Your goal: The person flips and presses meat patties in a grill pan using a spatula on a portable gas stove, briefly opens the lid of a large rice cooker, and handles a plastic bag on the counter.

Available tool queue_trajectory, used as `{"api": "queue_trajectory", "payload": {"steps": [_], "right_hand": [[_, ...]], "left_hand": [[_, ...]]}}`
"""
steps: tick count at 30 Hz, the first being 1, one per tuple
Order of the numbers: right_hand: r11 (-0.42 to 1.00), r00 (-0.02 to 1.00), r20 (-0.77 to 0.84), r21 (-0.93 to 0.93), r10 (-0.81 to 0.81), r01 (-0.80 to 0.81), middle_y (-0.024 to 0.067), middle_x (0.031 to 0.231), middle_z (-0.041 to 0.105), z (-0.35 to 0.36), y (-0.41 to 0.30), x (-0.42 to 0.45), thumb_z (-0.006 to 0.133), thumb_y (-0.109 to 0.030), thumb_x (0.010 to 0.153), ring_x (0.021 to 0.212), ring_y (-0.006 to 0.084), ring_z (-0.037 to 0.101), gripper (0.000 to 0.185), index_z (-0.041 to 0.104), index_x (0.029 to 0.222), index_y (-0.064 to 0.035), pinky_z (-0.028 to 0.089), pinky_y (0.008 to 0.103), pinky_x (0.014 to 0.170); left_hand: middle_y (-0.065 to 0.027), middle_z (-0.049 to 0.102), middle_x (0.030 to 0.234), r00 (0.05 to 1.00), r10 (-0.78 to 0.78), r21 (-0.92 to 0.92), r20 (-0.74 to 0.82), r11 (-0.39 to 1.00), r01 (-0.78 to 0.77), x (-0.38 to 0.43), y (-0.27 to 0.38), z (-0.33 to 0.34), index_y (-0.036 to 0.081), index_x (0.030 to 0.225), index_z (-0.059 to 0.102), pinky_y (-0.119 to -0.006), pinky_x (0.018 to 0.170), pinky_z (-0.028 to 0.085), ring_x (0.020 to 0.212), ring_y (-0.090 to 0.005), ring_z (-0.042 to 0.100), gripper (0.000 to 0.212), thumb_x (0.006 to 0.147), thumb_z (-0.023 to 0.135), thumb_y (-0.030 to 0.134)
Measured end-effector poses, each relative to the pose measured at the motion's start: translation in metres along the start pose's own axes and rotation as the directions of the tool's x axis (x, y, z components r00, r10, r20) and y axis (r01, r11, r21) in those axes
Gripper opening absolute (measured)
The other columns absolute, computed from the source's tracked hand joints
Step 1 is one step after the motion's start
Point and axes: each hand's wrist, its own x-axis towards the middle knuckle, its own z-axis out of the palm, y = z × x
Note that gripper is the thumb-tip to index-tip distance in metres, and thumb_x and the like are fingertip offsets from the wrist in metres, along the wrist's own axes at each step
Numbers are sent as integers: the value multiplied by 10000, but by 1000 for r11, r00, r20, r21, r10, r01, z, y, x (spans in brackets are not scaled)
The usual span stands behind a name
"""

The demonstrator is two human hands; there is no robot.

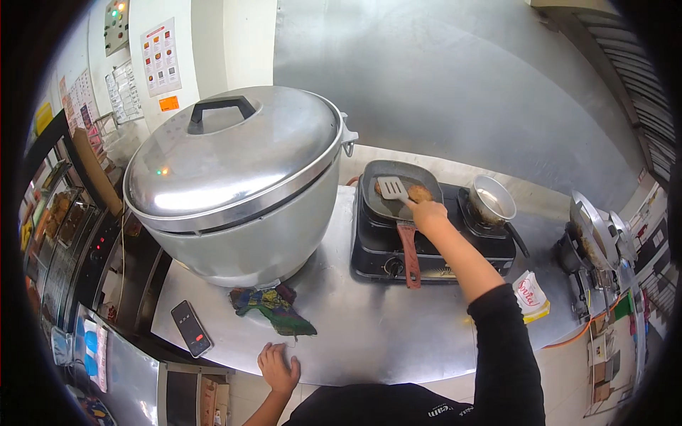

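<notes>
My right hand [429, 217] grips the handle of a slotted spatula [392, 188], whose blade lies over a browned patty in a square frying pan [384, 206]. Another browned patty [420, 194] lies to the right of the blade. The pan, with a reddish-brown handle [409, 255], sits on the left burner of a black two-burner gas stove [373, 262]. On the right burner is a small metal saucepan [494, 196]. My left hand [279, 367] rests on the front edge of the steel table [341, 341], holding nothing, its thumb apart from the fingers.
A large lidded rice cooker [277, 229] stands left of the stove, with a crumpled patterned cloth [277, 309] at its base. A smartphone [191, 328] lies near the table's left edge. A white and yellow packet [530, 298] lies right of the stove; more pans [594, 234] stand far right.
</notes>
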Motion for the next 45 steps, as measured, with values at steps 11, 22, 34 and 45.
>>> {"api": "queue_trajectory", "payload": {"steps": [11,22,34,45], "right_hand": [[1000,999,36,-22,6,-5,111,1053,638,-3,-10,1,476,-124,854,962,263,636,501,426,1304,-341,513,385,753],[1000,996,-91,-16,-24,22,123,1003,645,-45,1,-4,460,-203,880,937,309,632,323,513,1197,-234,506,424,767],[999,992,121,6,-47,46,112,1147,592,14,-9,28,474,-123,858,1022,277,607,461,457,1280,-307,509,390,789],[984,994,48,-149,-94,100,103,1140,600,-13,1,42,475,-90,847,1023,274,607,546,391,1332,-328,508,381,789]], "left_hand": [[-105,546,1028,1000,19,6,4,1000,-19,1,-1,-3,69,1022,540,-474,951,296,1099,-348,446,374,670,601,184],[-121,547,1026,1000,23,-11,-11,1000,-23,-1,-4,-3,64,1028,539,-478,958,281,1098,-355,446,387,662,577,186],[-103,563,1023,999,15,26,32,1000,-16,0,-4,-4,62,1052,525,-490,966,274,1105,-346,453,405,669,582,184],[-117,544,1019,1000,15,17,-1,1000,-15,-2,-4,-1,65,1034,527,-476,963,270,1102,-340,455,394,660,585,174]]}}
